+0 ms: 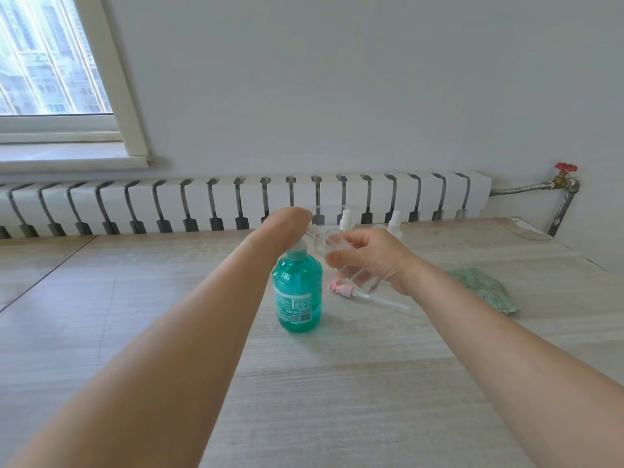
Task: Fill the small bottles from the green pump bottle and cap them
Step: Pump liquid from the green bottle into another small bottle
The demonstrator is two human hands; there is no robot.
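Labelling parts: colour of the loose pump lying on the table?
Pink pump, white tube; head view.

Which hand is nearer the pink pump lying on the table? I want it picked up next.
Right. The right hand holds a small clear bottle just above the pink pump; the left hand presses the green bottle.

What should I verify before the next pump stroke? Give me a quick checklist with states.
1. Left hand on the pump head of the green pump bottle: ok, it rests on top.
2. Green pump bottle upright on the table: ok.
3. Right hand holds the clear small bottle: ok, fingers curled round it, bottle tilted toward the pump.
4. Bottle mouth lined up under the spout: cannot tell, the left hand hides it.
5. Pink pump cap within reach: ok, it lies beside the green bottle.
6. Liquid left in the green bottle: ok.
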